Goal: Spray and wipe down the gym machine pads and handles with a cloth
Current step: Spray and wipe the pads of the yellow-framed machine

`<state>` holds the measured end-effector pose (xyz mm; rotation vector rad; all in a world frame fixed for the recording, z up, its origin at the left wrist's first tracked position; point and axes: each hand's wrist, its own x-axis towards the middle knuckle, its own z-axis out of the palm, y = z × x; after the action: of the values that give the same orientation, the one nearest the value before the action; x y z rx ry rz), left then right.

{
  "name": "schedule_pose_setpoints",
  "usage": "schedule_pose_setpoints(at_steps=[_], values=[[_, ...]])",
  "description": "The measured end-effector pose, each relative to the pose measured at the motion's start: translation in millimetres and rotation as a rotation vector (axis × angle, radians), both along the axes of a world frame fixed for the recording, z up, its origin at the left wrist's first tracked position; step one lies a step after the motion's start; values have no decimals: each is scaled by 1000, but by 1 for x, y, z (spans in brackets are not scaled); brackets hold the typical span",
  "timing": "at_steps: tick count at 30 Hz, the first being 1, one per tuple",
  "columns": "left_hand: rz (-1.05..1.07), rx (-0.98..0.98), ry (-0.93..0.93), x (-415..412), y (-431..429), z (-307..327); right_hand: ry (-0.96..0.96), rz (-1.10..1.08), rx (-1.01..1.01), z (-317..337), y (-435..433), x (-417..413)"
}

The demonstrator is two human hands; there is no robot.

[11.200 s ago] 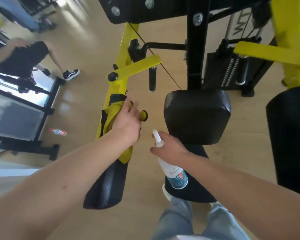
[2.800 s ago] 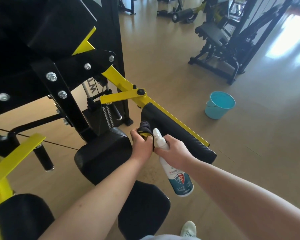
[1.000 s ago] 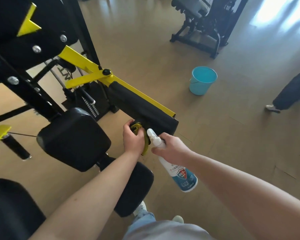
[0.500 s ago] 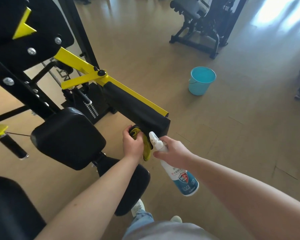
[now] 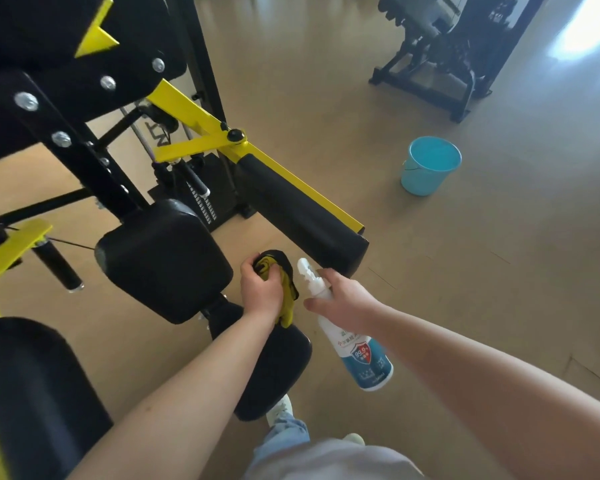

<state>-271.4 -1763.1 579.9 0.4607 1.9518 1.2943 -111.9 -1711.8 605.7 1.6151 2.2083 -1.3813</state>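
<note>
Cloth crumpled, yellow-black, gripped by left hand | right hand holds smooth plastic spray bottle (white nozzle)

Smooth vinyl pad, glossy painted-metal bar — plastic spray bottle, soft cloth.

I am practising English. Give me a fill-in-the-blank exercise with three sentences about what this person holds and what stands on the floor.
1. The left hand grips a yellow and black ____.
2. The right hand holds a white spray ____.
3. A blue ____ stands on the floor.
Missing words: cloth; bottle; bucket.
</note>
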Motion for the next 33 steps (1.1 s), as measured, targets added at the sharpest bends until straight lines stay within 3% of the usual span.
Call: schedule_pose_setpoints(at_steps=[33], values=[[54, 80, -213, -69, 34, 2, 9, 7, 142, 26, 52, -130]])
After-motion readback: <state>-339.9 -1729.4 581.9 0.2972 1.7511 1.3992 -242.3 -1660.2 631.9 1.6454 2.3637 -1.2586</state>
